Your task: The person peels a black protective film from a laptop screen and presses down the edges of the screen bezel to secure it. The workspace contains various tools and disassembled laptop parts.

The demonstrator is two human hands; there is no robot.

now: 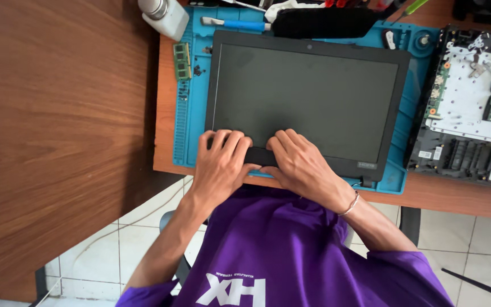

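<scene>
I see my two hands on the near edge of a laptop screen panel (pixel 308 102). The panel lies flat on a blue mat (pixel 184 122), dark glass side up. The mat sits on a brown desk (pixel 456 199).

My left hand (pixel 221 165) rests at the near left part of the frame. Its fingers are bent and spread, and the tips press on the black edge strip. My right hand (pixel 301 165) is just beside it, almost touching. Its fingers curl down on the same strip too. Neither hand is closed around anything. They push or pick at the frame.

I think the step in hand is working the frame loose along the near edge. The next move calls for a soft, even pull, so the thin frame does not snap.

The panel's long side runs left to right. Its top edge, with the small camera dot, points far from me. The hinge edge is near me.

A green memory stick (pixel 182 61) lies on the mat at the far left. An open laptop base (pixel 473 108) sits to the right.
</scene>
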